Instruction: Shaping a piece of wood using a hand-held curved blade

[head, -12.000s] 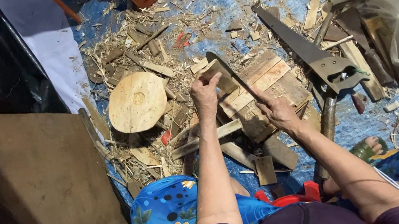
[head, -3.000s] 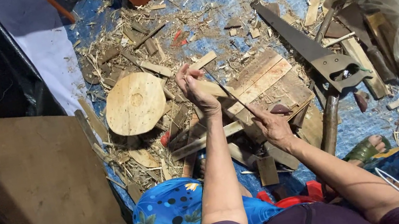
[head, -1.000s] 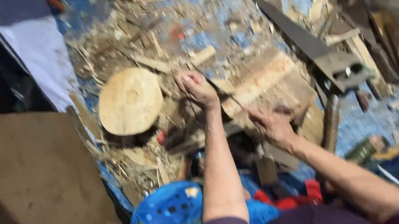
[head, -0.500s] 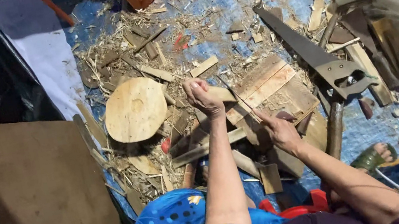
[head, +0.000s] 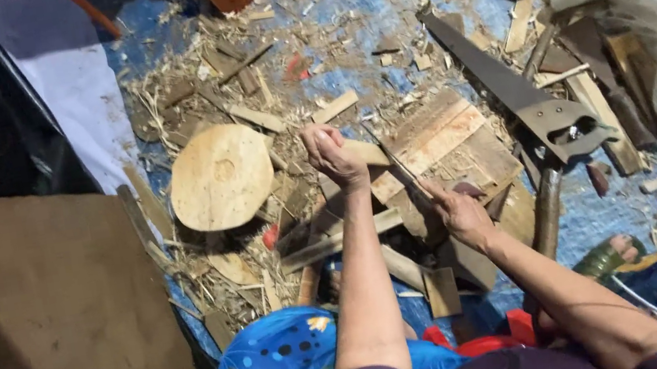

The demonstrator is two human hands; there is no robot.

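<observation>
A thin wooden stick point(head: 354, 152) lay pinched in the closed left hand point(head: 332, 153) above a stack of wooden boards point(head: 437, 140) on the chip-strewn blue tarp point(head: 369, 4), while the right hand point(head: 463, 215) gripped the handle of a long knife point(head: 397, 166) whose blade slanted up toward the stick. Clean work here seemed to call for shallow cuts angled away from the holding fingers, with the stick braced on the boards. A round wooden disc point(head: 220, 176) lay just left, a handsaw point(head: 508, 88) to the right.
</observation>
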